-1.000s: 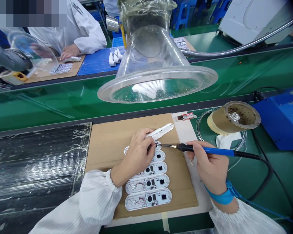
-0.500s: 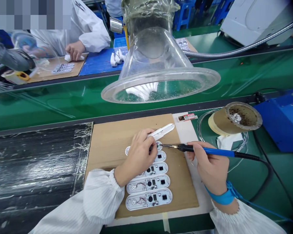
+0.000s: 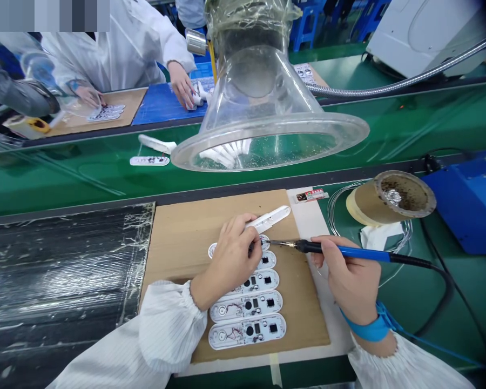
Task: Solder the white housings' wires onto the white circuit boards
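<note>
Cardboard (image 3: 178, 232) spreads across the near centre, where the left hand (image 3: 235, 251) curls over the far boards, its grip hidden. The right hand (image 3: 350, 275), closed around a soldering iron (image 3: 362, 253), points it left at the farthest circuit board (image 3: 264, 245), just nearer than a slim white casing (image 3: 272, 218).

**Materials and surface finish**

We record brown cardboard (image 3: 182, 229), matt and lightly creased; the row of white devices (image 3: 247, 330) looks plastic, rims smooth and slightly glossy. The soldering iron (image 3: 360, 252) pairs a bare metal shank with a blue, smooth, plastic-looking handle. The extraction hood (image 3: 263, 102) is clear, glossy plastic, specked near its flange. We find the hose (image 3: 409, 72) bright, ribbed metal; the black film (image 3: 65, 270) glossy and wrinkled; the sleeves (image 3: 168, 319) finely striped cloth; the pot (image 3: 362, 205) dull outside, crusted within.
</note>
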Tool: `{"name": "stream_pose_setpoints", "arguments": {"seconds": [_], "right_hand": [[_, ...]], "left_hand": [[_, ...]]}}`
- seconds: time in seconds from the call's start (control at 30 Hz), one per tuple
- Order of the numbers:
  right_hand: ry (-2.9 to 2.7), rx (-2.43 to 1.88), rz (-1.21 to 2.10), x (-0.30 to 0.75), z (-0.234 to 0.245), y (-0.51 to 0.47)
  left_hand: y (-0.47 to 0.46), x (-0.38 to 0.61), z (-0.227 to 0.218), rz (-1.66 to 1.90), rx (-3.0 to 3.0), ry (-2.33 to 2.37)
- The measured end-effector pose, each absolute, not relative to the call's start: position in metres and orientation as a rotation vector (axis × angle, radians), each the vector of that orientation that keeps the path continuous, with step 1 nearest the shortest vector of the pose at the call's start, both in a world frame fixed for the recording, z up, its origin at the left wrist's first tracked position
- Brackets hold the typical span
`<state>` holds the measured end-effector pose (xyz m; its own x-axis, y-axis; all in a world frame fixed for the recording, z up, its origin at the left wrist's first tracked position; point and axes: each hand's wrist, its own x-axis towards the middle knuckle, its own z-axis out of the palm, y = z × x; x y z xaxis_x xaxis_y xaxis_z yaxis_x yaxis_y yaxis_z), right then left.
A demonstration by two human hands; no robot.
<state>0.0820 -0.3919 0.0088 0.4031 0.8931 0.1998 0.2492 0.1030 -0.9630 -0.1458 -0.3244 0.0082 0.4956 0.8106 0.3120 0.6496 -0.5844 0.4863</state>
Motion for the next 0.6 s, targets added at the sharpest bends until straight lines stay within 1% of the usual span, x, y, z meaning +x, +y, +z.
{"name": "stream_pose_setpoints", "arguments": {"seconds": [0.3,0.47,0.6], "right_hand": [[-1.006,-1.468,0.607,0.088,0.011,-0.393],[-0.942,-1.603,0.592,0.098,-0.002,-0.402],[-0.883,-1.610,0.662,0.108,-0.015,-0.404]], "left_hand": [[-0.323,-0.145,0.007,0.759,2.430,1.239],[-0.333,-0.147,0.011,0.758,2.376,1.250],[-0.326,-0.166,0.017,0.807,2.253,1.287]]}}
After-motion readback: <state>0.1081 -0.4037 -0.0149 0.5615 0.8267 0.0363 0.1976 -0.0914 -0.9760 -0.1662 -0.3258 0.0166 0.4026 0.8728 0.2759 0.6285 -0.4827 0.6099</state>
